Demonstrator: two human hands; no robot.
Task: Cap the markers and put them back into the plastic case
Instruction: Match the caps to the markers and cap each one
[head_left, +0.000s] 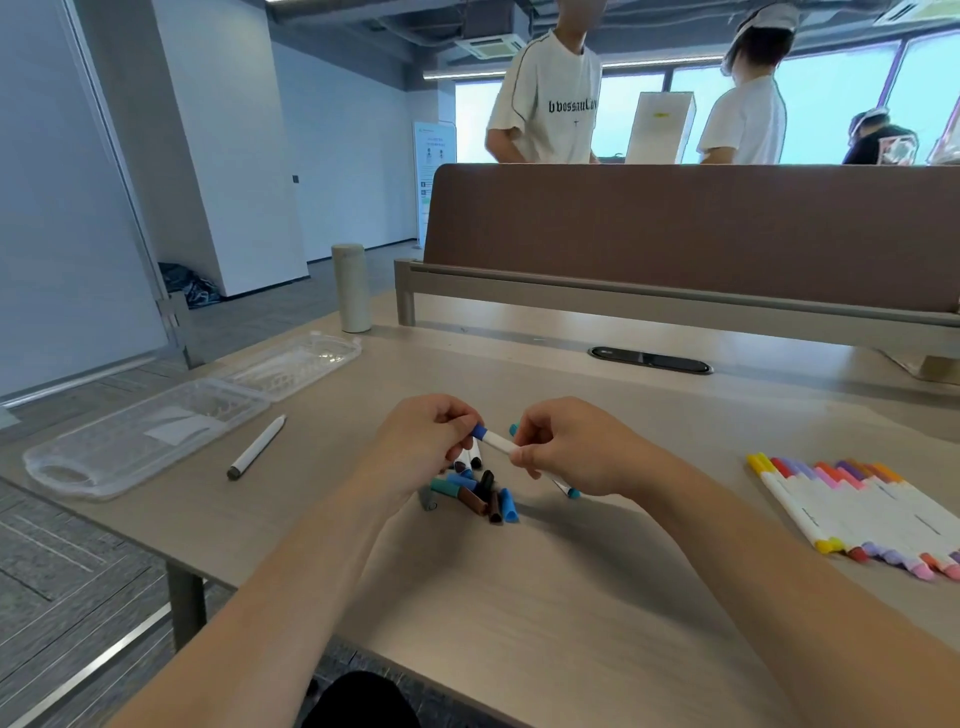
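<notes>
Left hand: the left hand (431, 441), above the middle of the table (519, 597), has its fingers curled, pinching the capped end of a blue-capped marker (493, 440); two more dark-ended markers (470, 460) poke out below its fingers.
Right hand: the right hand (566, 447) has its fingers clamped on the white barrel of the same marker; a teal-tipped marker (569, 489) sticks out beneath it.
Loose caps: a small heap of caps (475, 496) in blue, teal, brown, black and grey lies on the table just under both hands.
Plastic case: the clear plastic case (156, 421) lies open and flat along the table's left edge, well apart from the hands.
Grey marker: one grey-capped marker (257, 447) lies just beside the case.
Capped row: a row of capped markers (852, 509) in yellows, reds, pinks and purples lies side by side near the right edge.
Far left corner: a pale bottle (351, 288) stands upright.
Background: two people in white T-shirts stand beyond the brown divider panel (675, 228).
</notes>
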